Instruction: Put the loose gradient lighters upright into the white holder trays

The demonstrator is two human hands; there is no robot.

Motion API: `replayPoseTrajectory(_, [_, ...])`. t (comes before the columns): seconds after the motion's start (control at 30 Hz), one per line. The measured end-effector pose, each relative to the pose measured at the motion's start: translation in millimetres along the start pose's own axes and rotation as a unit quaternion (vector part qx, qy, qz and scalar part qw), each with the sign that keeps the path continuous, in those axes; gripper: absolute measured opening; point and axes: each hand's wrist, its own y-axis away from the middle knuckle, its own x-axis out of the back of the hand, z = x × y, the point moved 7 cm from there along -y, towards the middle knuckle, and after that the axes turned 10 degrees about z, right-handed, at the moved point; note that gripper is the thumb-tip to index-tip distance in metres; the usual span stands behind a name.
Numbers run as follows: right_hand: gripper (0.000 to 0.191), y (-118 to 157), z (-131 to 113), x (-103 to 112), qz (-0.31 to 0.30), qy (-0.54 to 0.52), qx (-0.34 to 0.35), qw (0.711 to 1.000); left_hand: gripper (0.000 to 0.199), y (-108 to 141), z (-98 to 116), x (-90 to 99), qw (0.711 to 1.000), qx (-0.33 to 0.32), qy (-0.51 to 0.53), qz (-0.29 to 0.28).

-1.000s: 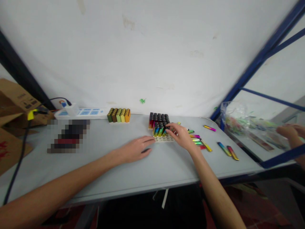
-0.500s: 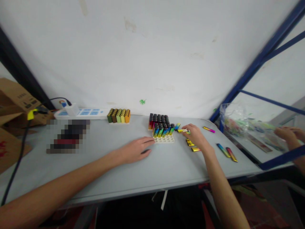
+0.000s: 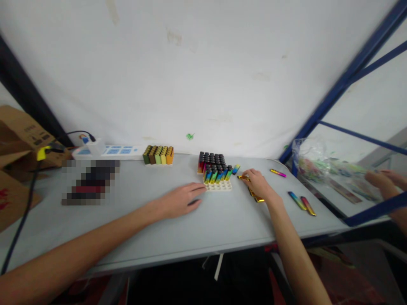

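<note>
My left hand (image 3: 186,200) lies flat on the table with its fingers apart, its fingertips at the left edge of a white tray with holes (image 3: 222,186). Blue-green-yellow lighters (image 3: 218,174) with black tops stand in the tray's rear rows. Behind them is a block of red lighters (image 3: 201,163) with black tops. My right hand (image 3: 256,182) is over several gold lighters (image 3: 259,200) to the right of the tray, with thumb and fingers closed round a gold one (image 3: 243,177). A blue-yellow lighter (image 3: 236,169) leans by the tray.
Loose coloured lighters (image 3: 297,200) lie at the right, a pink-yellow one (image 3: 278,173) farther back. At the back left are a white power strip (image 3: 122,152) and a tray of lighters (image 3: 159,155). Beyond the blue frame (image 3: 333,97) another person's hands (image 3: 378,180) are visible.
My right hand has moved slightly left and down, and its fingers have closed on a gold lighter. My left hand has stayed in place.
</note>
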Motion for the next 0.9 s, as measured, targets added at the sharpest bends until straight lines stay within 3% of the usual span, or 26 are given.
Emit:
replayPoseTrajectory(0.13, [0.017,0.0,-1.0,10.1,0.026,-0.022,-0.012,0.999,0.04,-0.8,0.7,0.7,1.0,0.001,-0.006,-0.004])
replayPoseTrajectory(0.27, [0.029,-3.8,-6.6,40.5,0.128,-0.097,-0.014,0.987,0.041,-0.7,0.8,0.9,1.0,0.002,-0.003,-0.006])
replayPoseTrajectory(0.33, [0.034,-5.1,-16.7,50.9,0.147,-0.142,-0.005,0.979,0.041,-0.3,0.3,0.4,1.0,0.002,-0.002,-0.007])
replayPoseTrajectory(0.57, [0.038,-2.5,-65.7,53.1,0.066,-0.224,0.061,0.97,0.041,-0.4,0.9,1.0,1.0,0.001,0.004,-0.003])
replayPoseTrajectory(0.8, [0.031,1.8,-72.9,70.2,0.05,-0.245,0.045,0.967,0.04,-0.1,1.0,-0.1,1.0,0.003,-0.002,-0.009])
replayPoseTrajectory(0.9, [0.023,1.6,-81.7,66.7,0.013,-0.281,0.041,0.959,0.04,-0.4,1.6,0.0,1.0,0.004,-0.003,-0.011])
